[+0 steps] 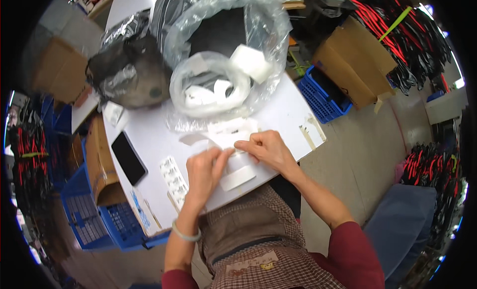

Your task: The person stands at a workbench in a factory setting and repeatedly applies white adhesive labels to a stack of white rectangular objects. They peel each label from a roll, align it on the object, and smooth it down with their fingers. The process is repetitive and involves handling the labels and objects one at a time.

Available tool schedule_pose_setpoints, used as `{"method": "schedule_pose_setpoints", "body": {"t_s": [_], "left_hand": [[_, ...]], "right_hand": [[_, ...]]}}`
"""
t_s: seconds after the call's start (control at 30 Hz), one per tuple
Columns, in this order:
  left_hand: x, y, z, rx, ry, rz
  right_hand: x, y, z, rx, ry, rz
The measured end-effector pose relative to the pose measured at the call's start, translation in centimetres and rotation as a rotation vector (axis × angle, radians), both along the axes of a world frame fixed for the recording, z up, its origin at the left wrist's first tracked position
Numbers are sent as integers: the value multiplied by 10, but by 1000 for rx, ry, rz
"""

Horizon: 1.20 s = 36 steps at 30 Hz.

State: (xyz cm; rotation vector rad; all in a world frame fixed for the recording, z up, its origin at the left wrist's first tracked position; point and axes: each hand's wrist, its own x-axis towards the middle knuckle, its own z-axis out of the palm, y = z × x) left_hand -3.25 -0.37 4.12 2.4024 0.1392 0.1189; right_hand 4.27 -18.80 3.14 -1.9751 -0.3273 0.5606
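My left hand (201, 172) and my right hand (271, 149) meet over the near part of the white table (290, 122). Thumbs and fingers of both hands are pinched together, almost touching; what lies between them is too small to make out. White strips of material (233, 130) lie just beyond my fingertips, one with a curled end on the left. A short white piece (238, 178) rests flat between my hands and the table's near edge. Left of my left hand lies a sheet of printed white labels (173, 175).
A clear plastic bag (179, 28) with white rolls (199, 95) inside its inner bag stands behind my hands. A dark mesh bag (131, 73) and a black phone (129, 158) are at the left. Blue baskets (320, 97) and cardboard boxes (355, 60) flank the table.
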Motion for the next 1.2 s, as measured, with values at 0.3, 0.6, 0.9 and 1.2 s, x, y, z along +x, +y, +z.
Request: {"method": "schedule_pose_setpoints", "body": {"t_s": [0.3, 0.6, 0.9, 1.2], "left_hand": [[-13, -20, 53, -214, -339, -321], [-92, 26, 3, -527, -82, 230], [-101, 25, 3, -748, -54, 323], [-107, 32, 5, -863, -91, 400]], "right_hand": [[91, 12, 78, 1005, -133, -142], [126, 11, -2, -21, -821, -458], [131, 57, -5, 274, -619, -631], [158, 49, -1, 538, -510, -734]]}}
